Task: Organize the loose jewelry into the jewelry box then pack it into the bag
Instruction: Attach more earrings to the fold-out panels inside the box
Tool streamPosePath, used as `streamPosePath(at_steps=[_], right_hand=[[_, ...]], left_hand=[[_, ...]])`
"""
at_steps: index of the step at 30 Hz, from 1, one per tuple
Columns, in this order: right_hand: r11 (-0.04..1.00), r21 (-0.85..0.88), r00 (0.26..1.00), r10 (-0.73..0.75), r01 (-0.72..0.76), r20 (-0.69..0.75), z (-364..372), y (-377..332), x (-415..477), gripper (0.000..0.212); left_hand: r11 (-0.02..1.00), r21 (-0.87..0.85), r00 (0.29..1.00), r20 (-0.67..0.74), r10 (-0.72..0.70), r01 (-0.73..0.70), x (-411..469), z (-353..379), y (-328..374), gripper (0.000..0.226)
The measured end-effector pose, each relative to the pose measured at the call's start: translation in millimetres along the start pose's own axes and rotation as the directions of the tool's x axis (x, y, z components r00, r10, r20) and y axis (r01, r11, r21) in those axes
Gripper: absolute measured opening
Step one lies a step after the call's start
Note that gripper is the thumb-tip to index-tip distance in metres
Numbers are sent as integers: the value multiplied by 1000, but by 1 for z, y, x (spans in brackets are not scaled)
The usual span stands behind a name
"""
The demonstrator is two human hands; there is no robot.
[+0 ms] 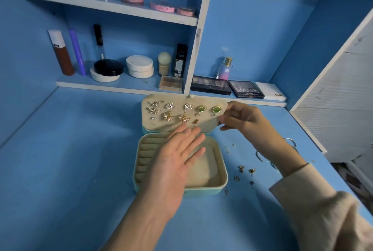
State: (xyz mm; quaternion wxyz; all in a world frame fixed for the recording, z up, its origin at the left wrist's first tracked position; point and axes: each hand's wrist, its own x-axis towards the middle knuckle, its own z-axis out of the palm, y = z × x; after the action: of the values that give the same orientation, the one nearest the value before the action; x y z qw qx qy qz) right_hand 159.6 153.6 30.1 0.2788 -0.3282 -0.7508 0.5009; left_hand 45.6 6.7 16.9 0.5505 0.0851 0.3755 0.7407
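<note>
Left hand: fingers straight, spread, over jewelry box. Earring panel at its 12 o'clock, likely light, stiff; right hand pinched the 3 o'clock edge. Loose earrings lay at box's 3 o'clock: tiny, likely slippery; pinch singly.

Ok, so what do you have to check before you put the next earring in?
1. Jewelry box open: ok, lid up.
2. Room on the earring panel: ok, its lower right part is bare.
3. Panel held steady: ok, the right hand pinches its right edge.
4. A hand free to pick: ok, the left hand is flat over the tray and holds nothing.
5. Loose earrings all put away: not ok, several lie on the table right of the box.
6. Bag ready: cannot tell, it is not in view.
</note>
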Motion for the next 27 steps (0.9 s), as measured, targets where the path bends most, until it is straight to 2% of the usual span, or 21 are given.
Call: streamPosePath(at_steps=[2, 3, 4, 6, 8, 9, 10, 13, 14, 17, 19, 23, 27], right_hand=[[1000, -6, 1000, 7, -7, -20, 1, 1, 4, 14], [1000, -8, 999, 15, -15, -29, 1, 1, 6, 15], [1000, -7, 999, 24, -24, -35, 2, 1, 8, 15], [999, 1, 998, 41, -41, -39, 3, 1, 10, 11], [998, 3, 998, 56, -56, -42, 5, 2, 13, 14], [998, 3, 997, 61, -61, -46, 6, 2, 14, 16], [998, 4, 997, 64, -63, -48, 7, 3, 16, 16], [997, -4, 996, 73, -74, -41, 7, 4, 18, 14], [997, -4, 997, 75, -75, -37, 7, 4, 18, 14], [997, -10, 997, 74, -74, -31, 6, 4, 21, 13], [997, -15, 997, 75, -76, -23, 6, 5, 23, 13], [996, -14, 996, 84, -85, -9, 6, 5, 25, 14], [996, -18, 996, 89, -89, 2, 6, 6, 27, 15]], left_hand=[[956, 260, 990, 7, 141, -138, 2, -9, 8, 23], [883, 409, 969, 11, 247, -230, 4, -14, 12, 21], [778, 541, 931, 28, 363, -320, 6, -20, 16, 20], [505, 738, 820, 113, 560, -447, 13, -29, 26, 19], [209, 864, 726, 228, 649, -458, 21, -36, 35, 14], [94, 891, 712, 287, 641, -443, 24, -37, 37, 11], [24, 903, 724, 328, 608, -429, 27, -37, 38, 6], [-37, 922, 804, 354, 478, -385, 34, -31, 31, 16], [-89, 926, 816, 367, 447, -367, 35, -29, 28, 23], [-351, 868, 792, 475, 384, -350, 39, -27, 21, 41], [-486, 810, 778, 523, 347, -328, 41, -27, 19, 48], [-601, 750, 782, 539, 313, -276, 42, -27, 15, 54], [-617, 743, 785, 533, 315, -257, 43, -34, 12, 57]])
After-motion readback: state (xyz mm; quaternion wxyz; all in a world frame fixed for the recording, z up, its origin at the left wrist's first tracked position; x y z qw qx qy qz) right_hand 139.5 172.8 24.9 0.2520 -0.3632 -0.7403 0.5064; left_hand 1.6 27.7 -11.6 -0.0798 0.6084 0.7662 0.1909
